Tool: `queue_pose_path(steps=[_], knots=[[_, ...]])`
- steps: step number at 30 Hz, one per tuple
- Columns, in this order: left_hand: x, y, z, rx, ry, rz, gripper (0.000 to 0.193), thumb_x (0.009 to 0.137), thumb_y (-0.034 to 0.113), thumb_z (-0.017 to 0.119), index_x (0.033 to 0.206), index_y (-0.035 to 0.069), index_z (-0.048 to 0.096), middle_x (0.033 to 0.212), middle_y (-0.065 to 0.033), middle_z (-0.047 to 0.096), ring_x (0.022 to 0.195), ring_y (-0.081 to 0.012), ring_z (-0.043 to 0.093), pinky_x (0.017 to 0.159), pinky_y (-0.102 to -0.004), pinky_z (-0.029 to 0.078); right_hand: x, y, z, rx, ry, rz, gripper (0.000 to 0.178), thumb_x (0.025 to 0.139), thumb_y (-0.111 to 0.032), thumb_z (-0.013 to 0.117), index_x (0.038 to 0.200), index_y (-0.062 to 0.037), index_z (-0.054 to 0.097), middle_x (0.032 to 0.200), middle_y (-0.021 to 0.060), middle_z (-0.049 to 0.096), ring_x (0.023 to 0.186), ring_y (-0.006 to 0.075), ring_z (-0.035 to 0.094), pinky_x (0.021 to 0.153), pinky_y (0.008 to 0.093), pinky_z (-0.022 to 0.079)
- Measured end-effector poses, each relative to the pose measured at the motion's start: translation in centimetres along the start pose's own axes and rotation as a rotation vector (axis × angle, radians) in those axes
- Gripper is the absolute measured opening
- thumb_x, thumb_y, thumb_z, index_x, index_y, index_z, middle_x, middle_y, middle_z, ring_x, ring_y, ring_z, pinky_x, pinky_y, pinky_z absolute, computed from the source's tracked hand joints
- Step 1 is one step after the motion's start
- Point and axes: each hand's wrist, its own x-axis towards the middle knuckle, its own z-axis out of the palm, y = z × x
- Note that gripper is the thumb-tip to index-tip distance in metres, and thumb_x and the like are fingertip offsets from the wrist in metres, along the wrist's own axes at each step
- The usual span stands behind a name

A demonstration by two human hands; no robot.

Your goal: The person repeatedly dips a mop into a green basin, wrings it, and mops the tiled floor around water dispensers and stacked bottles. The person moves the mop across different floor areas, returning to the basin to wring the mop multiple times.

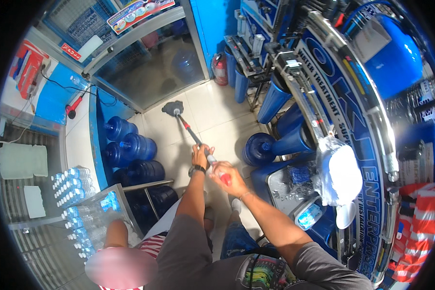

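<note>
A mop point(192, 135) stretches away from me across the pale tiled floor point(212, 108), its handle grey with red parts. Its dark grey head point(172, 108) rests on the tiles near the glass door. My left hand point(199, 156), with a dark band at the wrist, is closed round the handle farther along. Nearer to me, my right hand point(227, 175) is wrapped round the upper end, where a red tip shows by the palm. Both forearms reach forward, with the handle slanting between them.
Large blue water jugs point(145, 146) are stacked along the left counter, with another jug point(258, 149) on the floor at right. Blue filter housings point(274, 100) and a fire extinguisher point(220, 69) line the right side. A person point(122, 267) is close by at lower left, beside packed small bottles point(79, 210).
</note>
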Motion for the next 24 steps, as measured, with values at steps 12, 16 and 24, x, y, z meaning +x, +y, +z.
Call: queue_pose_path(steps=[12, 16, 24], knots=[[-36.4, 14.3, 3.1, -0.236, -0.034, -0.094, 0.028, 0.096, 0.038, 0.087, 0.106, 0.017, 0.071, 0.142, -0.0282, 0.055, 0.126, -0.0501, 0.062, 0.105, -0.0551, 0.052, -32.7, -14.1, -11.9, -0.11, -0.068, -0.026, 0.021, 0.092, -0.007, 0.088, 0.087, -0.0037, 0.067, 0.1, 0.0119, 0.076, 0.116, 0.0359, 0.073, 0.103, 0.0467, 0.055], [-45.2, 21.5, 1.4, -0.208, -0.01, 0.222, 0.033, 0.097, 0.041, 0.086, 0.096, 0.011, 0.072, 0.123, -0.025, 0.065, 0.118, -0.0485, 0.064, 0.101, -0.0577, 0.051, -40.4, -21.7, -18.2, -0.11, -0.089, 0.033, 0.025, 0.09, -0.009, 0.091, 0.087, -0.0054, 0.067, 0.1, 0.01, 0.077, 0.114, 0.032, 0.074, 0.103, 0.0461, 0.055], [-45.4, 24.5, 1.1, -0.313, -0.491, 0.816, 0.038, 0.103, 0.035, 0.075, 0.076, 0.009, 0.068, 0.078, -0.0123, 0.069, 0.079, -0.039, 0.072, 0.069, -0.0525, 0.055, -45.2, -27.0, -23.0, 0.021, -0.077, -0.023, 0.022, 0.093, -0.005, 0.085, 0.08, -0.0049, 0.068, 0.087, 0.0095, 0.075, 0.099, 0.0297, 0.078, 0.113, 0.0537, 0.052]])
